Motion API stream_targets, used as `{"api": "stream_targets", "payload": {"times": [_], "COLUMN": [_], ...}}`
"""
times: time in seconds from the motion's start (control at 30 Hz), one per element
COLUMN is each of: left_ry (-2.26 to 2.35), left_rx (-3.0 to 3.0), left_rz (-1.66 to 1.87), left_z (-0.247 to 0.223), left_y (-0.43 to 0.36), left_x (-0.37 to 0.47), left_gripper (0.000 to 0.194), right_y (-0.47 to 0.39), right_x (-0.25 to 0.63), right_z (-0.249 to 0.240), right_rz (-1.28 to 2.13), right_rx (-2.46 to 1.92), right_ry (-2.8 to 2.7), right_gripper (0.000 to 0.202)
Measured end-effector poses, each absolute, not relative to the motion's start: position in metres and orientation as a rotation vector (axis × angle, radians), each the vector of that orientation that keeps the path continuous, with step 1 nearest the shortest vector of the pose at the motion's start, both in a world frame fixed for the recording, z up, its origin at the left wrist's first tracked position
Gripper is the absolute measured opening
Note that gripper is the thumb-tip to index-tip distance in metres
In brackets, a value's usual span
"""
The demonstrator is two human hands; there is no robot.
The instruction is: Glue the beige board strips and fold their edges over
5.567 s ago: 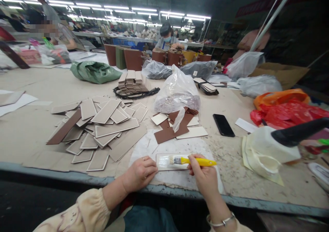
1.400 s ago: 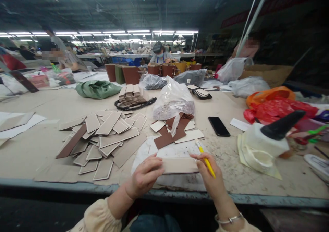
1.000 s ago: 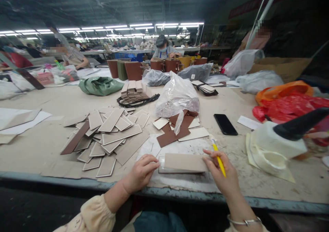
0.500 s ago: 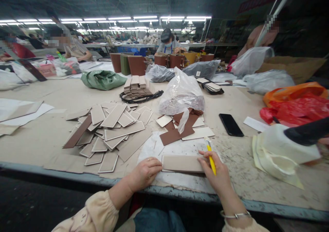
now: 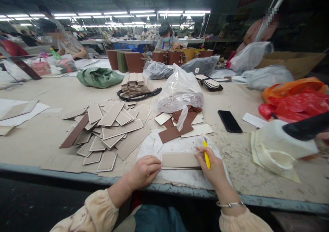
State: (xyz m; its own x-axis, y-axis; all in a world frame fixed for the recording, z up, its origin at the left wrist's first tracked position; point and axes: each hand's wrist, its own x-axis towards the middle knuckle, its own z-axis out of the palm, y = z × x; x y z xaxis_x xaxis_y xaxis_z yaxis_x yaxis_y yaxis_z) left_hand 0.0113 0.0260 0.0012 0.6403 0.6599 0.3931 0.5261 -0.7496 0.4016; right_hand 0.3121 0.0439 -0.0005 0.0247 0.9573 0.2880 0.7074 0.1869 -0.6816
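Note:
A beige rectangular panel [image 5: 180,160] with a pale border lies on a white sheet [image 5: 149,144] near the table's front edge. My left hand [image 5: 145,170] has its fingers closed at the panel's left end. At the other end, the fingertips of my right hand [image 5: 212,165] rest on the panel. That hand also holds a slim yellow-handled brush [image 5: 206,155], its pale tip pointing up and away from me. A loose heap of similar bordered panels [image 5: 111,132] is to the left. Brown strips [image 5: 172,132] and white pieces spread just beyond the sheet.
A clear plastic bag [image 5: 180,88] stands behind the brown strips. Further right are a black phone [image 5: 230,121], a whitish container [image 5: 285,139] and red and orange bags [image 5: 295,100]. Stacked panels [image 5: 136,84] and a green bag [image 5: 100,77] sit farther back. Several people work beyond.
The view has shifted slightly. Both hands stay at the panel's ends, and the brush remains in my right hand; the panel hardly moves.

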Motion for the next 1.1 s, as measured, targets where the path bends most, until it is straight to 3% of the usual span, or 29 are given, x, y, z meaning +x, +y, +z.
{"api": "stream_targets", "payload": {"times": [1.1], "left_ry": [0.970], "left_rx": [2.646], "left_rz": [0.753], "left_z": [0.0021], "left_y": [0.0275], "left_x": [0.0120], "left_gripper": [0.019], "right_y": [0.0431], "right_x": [0.3118], "right_z": [0.0001], "right_rz": [0.424], "right_rx": [-1.562], "right_ry": [-1.792], "right_gripper": [0.007]}}
